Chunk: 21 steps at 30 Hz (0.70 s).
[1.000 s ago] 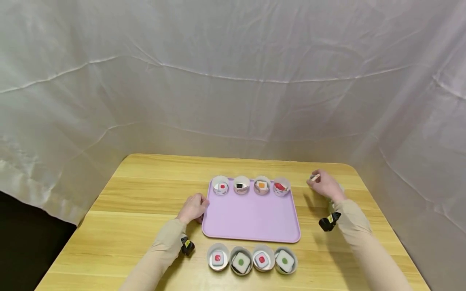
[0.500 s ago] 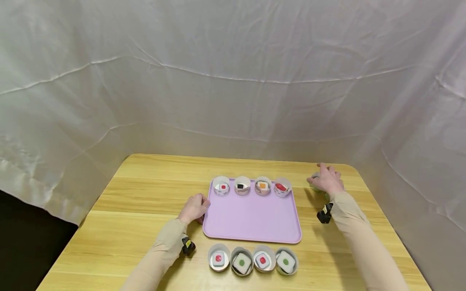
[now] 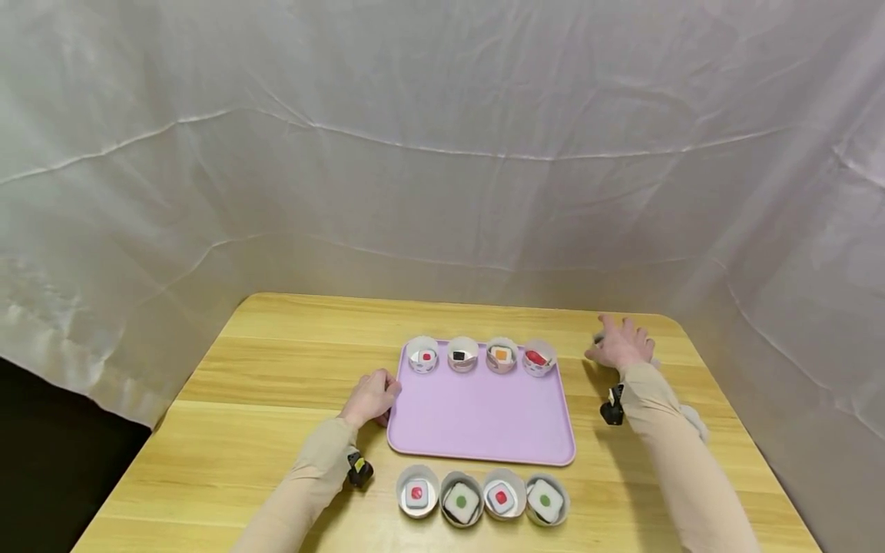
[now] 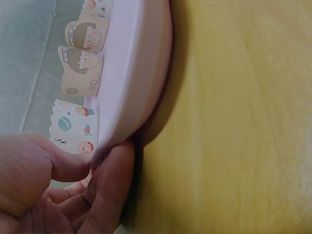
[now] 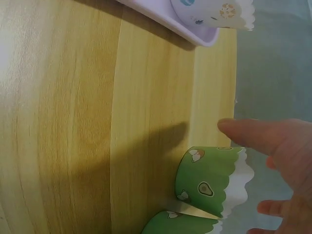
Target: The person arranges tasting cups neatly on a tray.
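Note:
In the head view my left hand (image 3: 370, 397) is at the left rim of a lilac tray (image 3: 480, 418). The left wrist view shows its thumb and fingers pinching the tray's edge. My right hand (image 3: 624, 346) hovers with fingers spread over a green paper baking cup (image 5: 207, 180) with a scalloped white rim. In the right wrist view nothing is between its fingers, and the cup's inside is hidden. Along the tray's far side stand several paper cups, holding small sushi-like pieces topped red (image 3: 426, 356), black (image 3: 459, 355), orange (image 3: 502, 354) and a longer red one (image 3: 535, 358).
A row of several paper cups (image 3: 418, 513) stands before the tray, with white pieces centred red or green. Another green cup (image 5: 180, 223) adjoins the first, and a pale rim (image 3: 694, 422) shows beside the right sleeve. Pale curtains (image 3: 442, 192) surround the wooden table (image 3: 276, 384).
My right hand held a small piece over the cups at the right; its fingers have since spread and hold nothing. The left hand stays at the tray's edge.

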Each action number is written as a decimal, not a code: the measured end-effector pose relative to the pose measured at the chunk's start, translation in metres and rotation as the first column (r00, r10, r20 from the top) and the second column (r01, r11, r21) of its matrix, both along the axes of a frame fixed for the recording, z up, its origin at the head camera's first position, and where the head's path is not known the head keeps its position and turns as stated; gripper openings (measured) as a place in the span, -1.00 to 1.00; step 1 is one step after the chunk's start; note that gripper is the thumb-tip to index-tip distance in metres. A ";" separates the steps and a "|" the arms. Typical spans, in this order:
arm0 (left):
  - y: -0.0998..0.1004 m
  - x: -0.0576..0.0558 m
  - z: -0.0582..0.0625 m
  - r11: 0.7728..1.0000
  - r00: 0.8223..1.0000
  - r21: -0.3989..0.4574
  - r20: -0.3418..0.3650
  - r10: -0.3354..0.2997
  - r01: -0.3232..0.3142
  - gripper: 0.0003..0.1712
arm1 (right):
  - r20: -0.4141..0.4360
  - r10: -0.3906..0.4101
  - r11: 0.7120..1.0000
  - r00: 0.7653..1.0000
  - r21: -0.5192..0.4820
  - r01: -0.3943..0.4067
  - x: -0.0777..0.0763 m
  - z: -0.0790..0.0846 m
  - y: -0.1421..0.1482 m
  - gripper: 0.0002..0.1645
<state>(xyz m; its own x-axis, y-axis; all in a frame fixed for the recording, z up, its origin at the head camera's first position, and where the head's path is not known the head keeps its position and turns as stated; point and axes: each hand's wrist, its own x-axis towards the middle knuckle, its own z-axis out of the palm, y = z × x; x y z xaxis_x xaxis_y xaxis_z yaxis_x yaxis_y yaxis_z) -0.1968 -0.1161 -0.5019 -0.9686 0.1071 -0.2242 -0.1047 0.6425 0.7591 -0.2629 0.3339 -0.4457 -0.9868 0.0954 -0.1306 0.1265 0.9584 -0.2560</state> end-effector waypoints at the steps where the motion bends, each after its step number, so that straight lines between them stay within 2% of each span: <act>1: 0.000 0.000 0.000 1.000 1.000 0.002 0.000 -0.001 0.001 -0.80 | 0.005 0.013 1.000 1.000 0.001 -0.013 -0.001 -0.001 0.001 0.05; 6: 0.001 0.000 -0.001 1.000 1.000 0.002 0.001 0.004 -0.004 -0.81 | 0.057 0.086 0.996 0.995 -0.038 -0.083 -0.003 -0.001 0.007 0.07; 11: 0.002 0.000 0.000 1.000 1.000 0.000 -0.004 0.000 0.000 -0.80 | 0.087 0.129 0.991 0.988 -0.047 -0.125 -0.004 -0.001 0.009 -0.35; 13: 0.002 0.000 0.000 1.000 1.000 -0.002 -0.006 -0.002 0.002 -0.80 | 0.091 0.146 0.989 0.985 -0.042 -0.142 -0.004 -0.002 0.009 -0.43; 20: 0.001 0.000 0.000 1.000 1.000 -0.004 0.007 0.004 -0.004 -0.80 | 0.104 0.171 0.985 0.980 -0.025 -0.169 -0.007 -0.008 0.012 -0.18; 21: 0.000 0.000 0.000 1.000 1.000 -0.004 0.006 0.003 -0.003 -0.80 | 0.105 0.172 0.985 0.980 -0.026 -0.170 -0.007 -0.009 0.013 -0.20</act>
<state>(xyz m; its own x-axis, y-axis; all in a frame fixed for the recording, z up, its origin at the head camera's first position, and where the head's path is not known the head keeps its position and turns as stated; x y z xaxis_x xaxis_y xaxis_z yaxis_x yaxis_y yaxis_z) -0.1969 -0.1157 -0.5016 -0.9675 0.1029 -0.2308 -0.1116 0.6454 0.7556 -0.2703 0.3467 -0.4548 -0.9689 -0.0764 -0.2355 -0.0113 0.9638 -0.2663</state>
